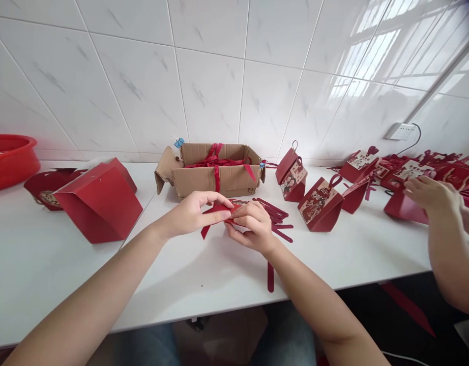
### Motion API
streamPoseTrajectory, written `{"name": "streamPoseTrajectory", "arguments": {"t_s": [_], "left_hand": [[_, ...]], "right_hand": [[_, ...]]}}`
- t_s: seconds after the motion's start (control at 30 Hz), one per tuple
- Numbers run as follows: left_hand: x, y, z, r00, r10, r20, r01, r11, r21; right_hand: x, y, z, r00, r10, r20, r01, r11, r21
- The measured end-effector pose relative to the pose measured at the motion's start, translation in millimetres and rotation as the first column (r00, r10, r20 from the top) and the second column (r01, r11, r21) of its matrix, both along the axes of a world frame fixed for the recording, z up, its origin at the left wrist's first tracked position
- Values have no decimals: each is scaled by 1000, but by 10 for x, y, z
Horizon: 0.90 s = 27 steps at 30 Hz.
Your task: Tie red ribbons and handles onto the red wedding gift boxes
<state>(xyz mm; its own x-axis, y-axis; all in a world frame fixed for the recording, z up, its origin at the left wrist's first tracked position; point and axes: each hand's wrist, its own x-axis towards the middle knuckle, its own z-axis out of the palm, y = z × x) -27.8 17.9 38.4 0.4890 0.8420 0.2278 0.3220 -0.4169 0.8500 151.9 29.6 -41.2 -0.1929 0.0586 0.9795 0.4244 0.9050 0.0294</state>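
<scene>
Close together above the white table, both hands pinch one folded red piece (218,208) with a ribbon-like tail dangling at its left. Its kind is partly hidden by the fingers; a bit of printed pattern shows behind them. My left hand (196,216) grips it between thumb and fingertips. From the other side, my right hand (253,223) has its fingers curled and closed on the same piece. Several dark red strips (278,213) with rounded ends lie just beyond the right hand. One single strip (270,277) lies near the table's front edge, by my right forearm.
Behind the hands stands an open cardboard box (196,184) holding red ribbons. Red gift boxes (320,206) with printed panels stand to the right; a larger plain red box (99,203) and a red basin (13,162) are left. A co-worker's hands (433,195) handle boxes far right.
</scene>
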Motion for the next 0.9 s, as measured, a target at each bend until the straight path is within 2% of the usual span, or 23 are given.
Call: {"name": "streamPoseTrajectory", "arguments": {"t_s": [0.07,0.23,0.33,0.43,0.67,0.8,0.9], "left_hand": [[0,-24,-74,999,31,14,-32,999,38],[-1,-82,-301,979,123,164,-112,991,-76],[4,-98,-385,963,182,200,-176,983,-47],[4,-105,-410,966,214,145,-223,974,47],[5,-113,-430,969,229,90,-244,938,247],[5,-107,-432,980,189,53,-196,912,362],[-4,-102,-428,988,151,31,-151,910,386]], "right_hand": [[1,8,-3,1000,-12,1,12,1000,2],[4,16,0,999,-42,22,42,999,-12],[-5,14,4,998,-48,28,48,999,-5],[-15,14,-5,998,-55,32,55,998,3],[-9,16,-38,997,-51,64,52,998,-20],[-10,4,-19,997,-32,65,33,999,-11],[-14,-2,-17,997,-25,71,27,1000,-17]]}}
